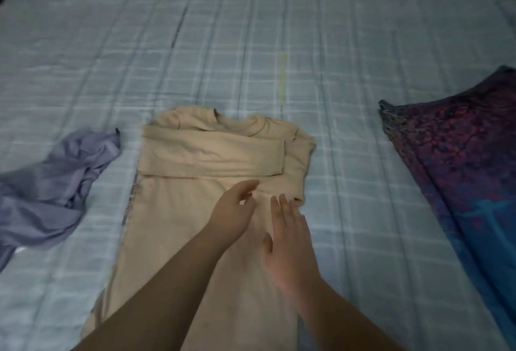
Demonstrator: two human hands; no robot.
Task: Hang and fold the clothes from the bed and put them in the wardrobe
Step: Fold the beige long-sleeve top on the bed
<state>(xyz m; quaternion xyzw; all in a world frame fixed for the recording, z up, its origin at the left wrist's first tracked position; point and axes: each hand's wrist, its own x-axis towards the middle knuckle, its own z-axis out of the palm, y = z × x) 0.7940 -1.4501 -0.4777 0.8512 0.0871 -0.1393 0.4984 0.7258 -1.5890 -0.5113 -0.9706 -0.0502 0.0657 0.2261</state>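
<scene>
A single head-worn wide-angle view looks forward and steeply down from close above the bed (251,43), whose checked cover fills the frame, forearms entering from the bottom edge.

Checked bed (251,43); beige garment (195,160), lilac garment (55,183), patterned cloth (460,155)

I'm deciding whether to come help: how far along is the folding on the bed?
Early. Done: the beige top lies flat on the bed with its sleeves folded across the chest. In hand: the left hand and right hand, both open, are over its middle. Left: the crumpled lavender garment and the purple-blue patterned cloth lie unfolded. No wardrobe is in view.
</scene>
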